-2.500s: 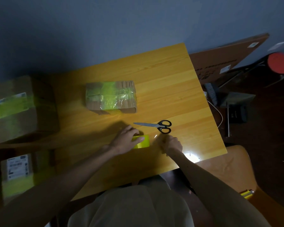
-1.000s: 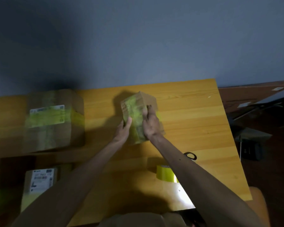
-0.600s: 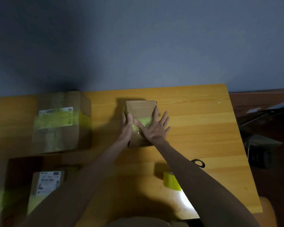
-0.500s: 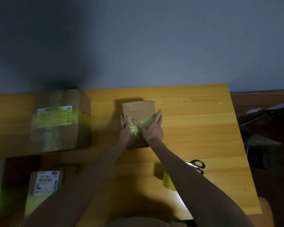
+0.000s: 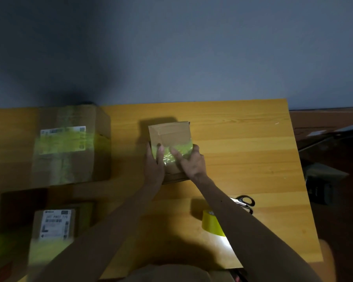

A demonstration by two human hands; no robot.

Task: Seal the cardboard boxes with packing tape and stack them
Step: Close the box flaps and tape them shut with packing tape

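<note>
A small box [image 5: 169,135] is seen standing on the table [image 5: 243,151]. A strip of yellow-green tape [image 5: 181,149] is laid across the top of the small box and is crinkled where it is touched. The small box is held from 2 sides. The left hand [image 5: 154,167] is set against its left side, with the thumb hooked over the top edge onto the tape; the grip of this hand is closed on the small box. The right hand [image 5: 193,162] is laid over the near right corner of the small box, with its fingers pressed flat on the tape and its thumb at the right edge. Its grip is wide, and the tape is pressed rather than clasped.

To the right of the small box and nearer to the person, a roll of tape [image 5: 211,222] is stood on the table, partly hidden by the right forearm. A pair of scissors [image 5: 246,202] is found on that same side of the small box, just beside the roll; only the handles can be seen. Well to the left of the small box, a large box [image 5: 65,145] bearing a label and yellow-green tape is placed. Left of the small box and nearer to the person, a labelled box [image 5: 53,224] is shown, blurred.
</note>
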